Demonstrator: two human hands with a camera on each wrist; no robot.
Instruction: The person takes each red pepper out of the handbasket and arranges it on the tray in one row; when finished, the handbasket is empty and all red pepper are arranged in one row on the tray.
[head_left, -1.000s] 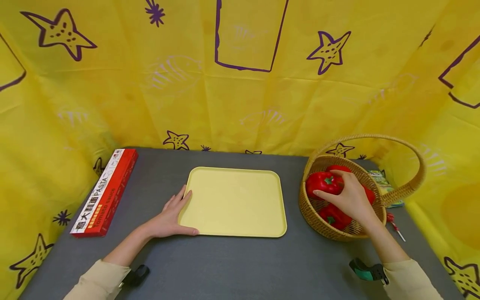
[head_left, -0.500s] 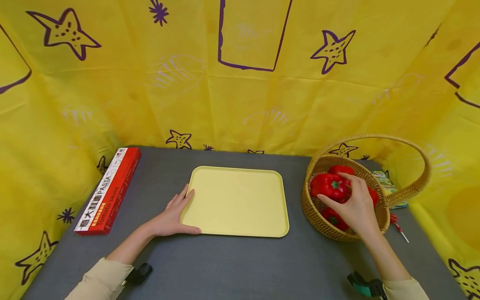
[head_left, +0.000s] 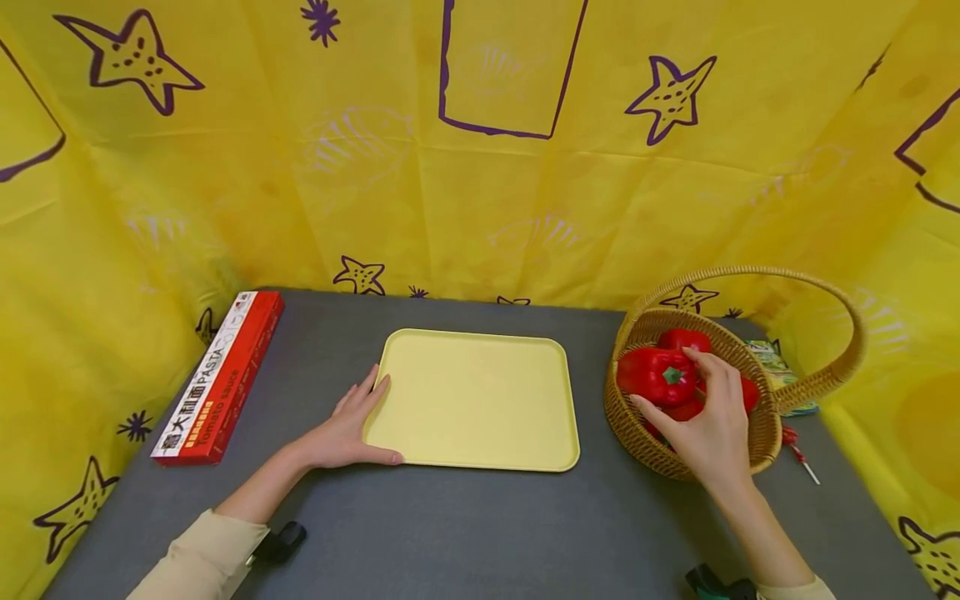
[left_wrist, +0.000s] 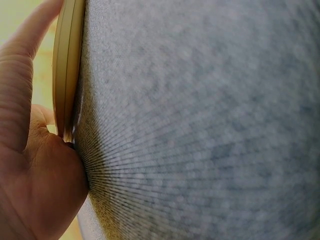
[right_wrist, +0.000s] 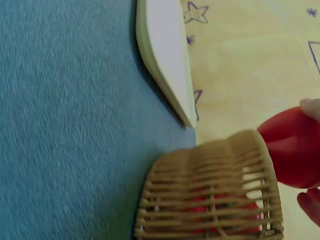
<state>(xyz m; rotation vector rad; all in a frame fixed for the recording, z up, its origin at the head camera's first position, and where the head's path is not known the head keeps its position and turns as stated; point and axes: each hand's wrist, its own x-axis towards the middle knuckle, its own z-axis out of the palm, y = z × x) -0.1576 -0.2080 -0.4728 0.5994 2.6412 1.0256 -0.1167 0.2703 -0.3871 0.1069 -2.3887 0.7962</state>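
My right hand point(head_left: 716, 425) pinches a red bell pepper point(head_left: 654, 377) between thumb and fingers, its green stem facing right. In the right wrist view this bell pepper point(right_wrist: 295, 150) is raised to the rim of the wicker basket point(right_wrist: 210, 175). Other red peppers point(head_left: 684, 339) lie inside the basket point(head_left: 637, 442), partly hidden by the hand. My left hand point(head_left: 341, 435) rests at the near left corner of a pale yellow tray point(head_left: 480, 400), fingers along its left edge and thumb at the front edge. Close up in the left wrist view, the tray's rim point(left_wrist: 67, 65) meets the palm side.
A red and white pasta box point(head_left: 217, 379) lies at the left of the grey table. The basket's tall handle point(head_left: 750, 272) arches over its right side. Behind the basket are a green packet point(head_left: 772, 362) and a red-wrapped thing on a white stick point(head_left: 801, 454). Yellow cloth point(head_left: 480, 208) hangs around the table.
The right hand has lifted the bell pepper from among the others in the basket. The left hand stays against the tray. The head view has shifted slightly.
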